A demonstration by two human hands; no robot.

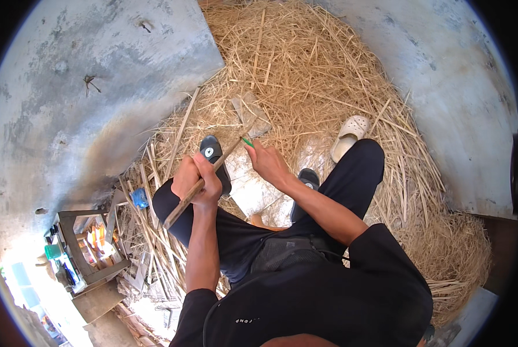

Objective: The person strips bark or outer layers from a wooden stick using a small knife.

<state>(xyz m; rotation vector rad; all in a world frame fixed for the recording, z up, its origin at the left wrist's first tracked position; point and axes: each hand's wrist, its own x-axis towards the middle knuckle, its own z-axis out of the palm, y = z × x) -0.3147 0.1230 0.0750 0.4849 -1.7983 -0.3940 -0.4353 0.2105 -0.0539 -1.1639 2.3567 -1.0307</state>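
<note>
My left hand [199, 180] is closed around a long bamboo strip [184, 205], which slants from my left knee up toward the middle of the view. My right hand [267, 166] is closed on a slim green object [247, 141]. Its pointed green end shows beyond my fingers, close to the strip's far end; whether the two touch I cannot tell. The rest of the green object is hidden in my grip, so its kind does not show.
Shavings and thin strips [305, 63] cover the floor ahead and to the right. A beige clog [349, 137] lies beyond my right knee. Long strips [146, 231] are piled at left, near a blue plastic scrap [138, 198] and a wooden frame [68, 243]. Grey walls [114, 87] stand on both sides.
</note>
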